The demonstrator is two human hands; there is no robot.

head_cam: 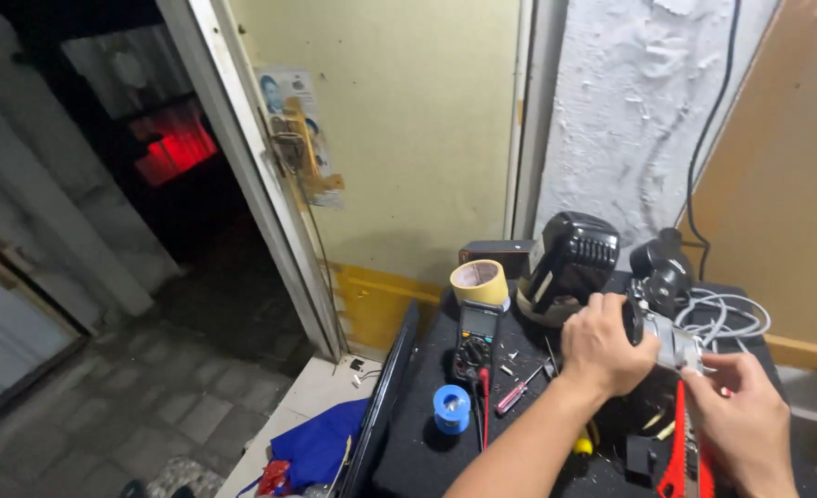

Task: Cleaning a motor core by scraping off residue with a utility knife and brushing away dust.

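My left hand is wrapped around the black front end of a small grey metal power tool body held above a black table. My right hand grips the tool's rear end, fingers pinched on it. A black motor housing sits just behind the tool. Under my right hand lie red-handled pliers.
On the black table are a yellow tape roll, a black multimeter with probes, a blue tape roll, a small screwdriver, a black tool case and coiled grey cable. An open doorway is left; blue cloth lies below.
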